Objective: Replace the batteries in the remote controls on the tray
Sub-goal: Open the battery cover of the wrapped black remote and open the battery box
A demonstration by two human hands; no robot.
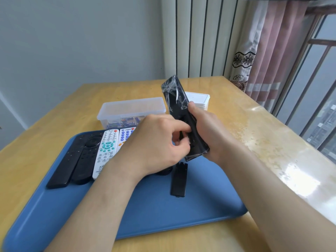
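Held remote, count one: a black oblong remote control wrapped in crinkled clear film (177,99), raised above the tray and tilted, with its top end pointing away from the person.
Right hand (205,130): fingers and thumb wrapped round the lower half of the held remote, grasping it.
Left hand (154,144): fingers curled, tips at the back face of the held remote. Whether they pinch anything cannot be told.
Battery cover, count one: a flat black plastic strip (179,179) lying loose on the tray, just below the held remote.
Tray, count one: a blue plastic tray with rounded corners (163,215), on the table.
Remotes lying on the tray, counted four: a slim black bar remote (65,166), a black remote with a round dial (85,160), a white remote with teal buttons (105,153) and a white remote with blue buttons (125,136), side by side at the tray's left.
Boxes, count two: a clear plastic box (131,108) holding small blue items, and a white box (198,98), both beyond the tray.
Table, count one: a yellow wooden table (254,142).
Hidden or unclear: the blue-buttoned remote is mostly covered by the left hand. A dark rounded object (164,172) shows under the left wrist and cannot be identified. The held remote's compartment is screened by fingers. The white box is partly behind the held remote. The tray's near left corner is cut off.
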